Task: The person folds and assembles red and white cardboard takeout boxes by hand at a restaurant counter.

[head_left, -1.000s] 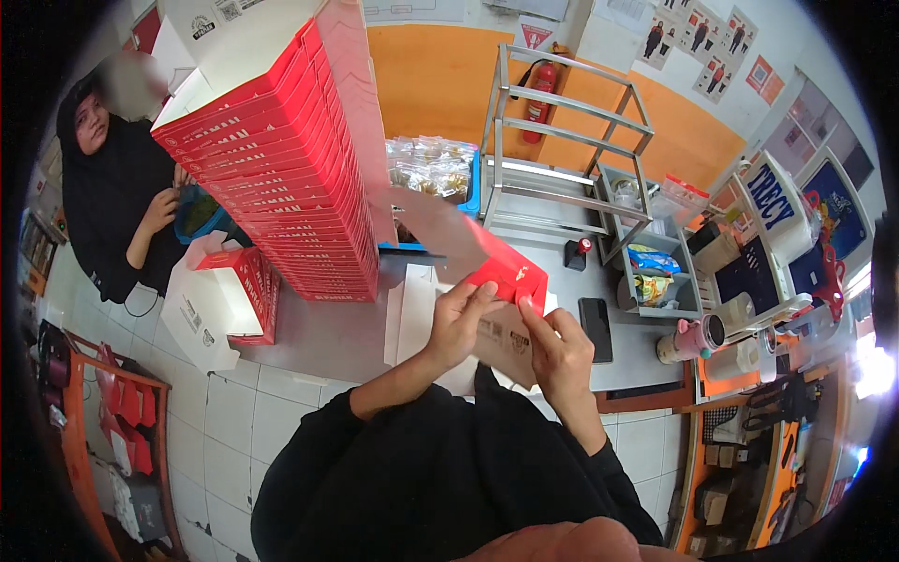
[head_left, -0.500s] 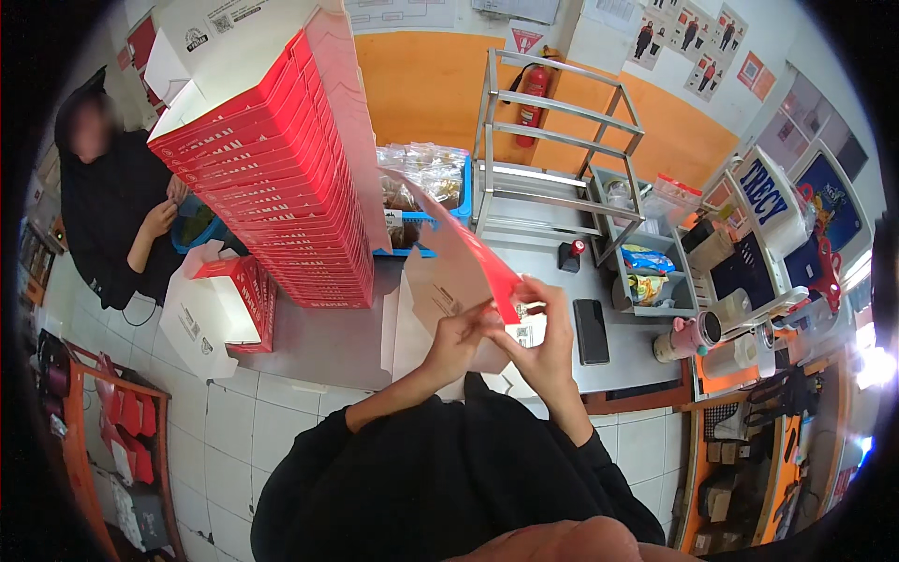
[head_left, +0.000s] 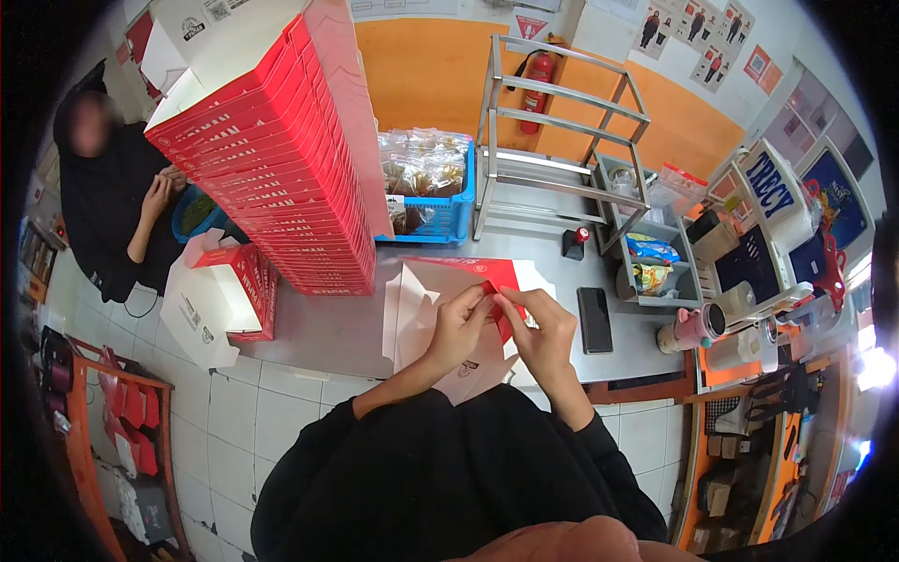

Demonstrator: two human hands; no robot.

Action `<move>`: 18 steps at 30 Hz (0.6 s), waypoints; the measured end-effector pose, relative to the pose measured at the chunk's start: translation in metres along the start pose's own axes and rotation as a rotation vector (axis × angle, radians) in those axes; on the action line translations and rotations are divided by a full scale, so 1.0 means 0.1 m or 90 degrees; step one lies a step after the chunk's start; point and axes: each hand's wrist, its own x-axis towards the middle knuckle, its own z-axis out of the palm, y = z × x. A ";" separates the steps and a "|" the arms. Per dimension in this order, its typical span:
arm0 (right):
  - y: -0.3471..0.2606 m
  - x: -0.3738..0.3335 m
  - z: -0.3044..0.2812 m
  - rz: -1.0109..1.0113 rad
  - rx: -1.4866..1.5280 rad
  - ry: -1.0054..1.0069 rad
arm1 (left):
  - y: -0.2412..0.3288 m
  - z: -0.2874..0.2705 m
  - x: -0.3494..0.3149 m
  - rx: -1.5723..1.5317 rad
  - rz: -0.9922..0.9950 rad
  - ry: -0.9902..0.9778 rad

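In front of my body is a partly folded cardboard food box [head_left: 473, 373], white inside and red outside. My left hand [head_left: 456, 328] pinches one side of its red corner, fingers closed. My right hand [head_left: 545, 332] grips the same corner from the other side with thumb and fingertips, close against the left. The fingertips hide part of the fold. More red-and-white box cardboard [head_left: 530, 277] lies beneath and behind it on the metal table [head_left: 314, 342].
A tall stack of red boxes [head_left: 309, 206] rises left, with one open box [head_left: 245, 292] beside it. Behind stand a blue basket of bagged food [head_left: 454, 220] and a steel rack [head_left: 562, 98]. A stamp [head_left: 575, 244], phone [head_left: 594, 320] and grey bins [head_left: 670, 276] sit right. A co-worker [head_left: 117, 197] is far left.
The box, earlier held tilted up with a red side raised, is now lower and flatter. Both hands have come together at its red corner. The blue basket behind is less covered.
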 end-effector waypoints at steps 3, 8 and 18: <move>-0.03 -0.02 0.05 0.167 0.125 -0.008 | -0.10 -0.01 0.00 0.006 -0.030 -0.003; 0.07 -0.17 0.09 0.152 0.030 -0.061 | -0.18 -0.05 0.00 0.002 -0.059 0.032; 0.28 -0.19 0.07 0.273 0.274 -0.104 | -0.11 0.04 -0.07 0.375 0.222 -0.019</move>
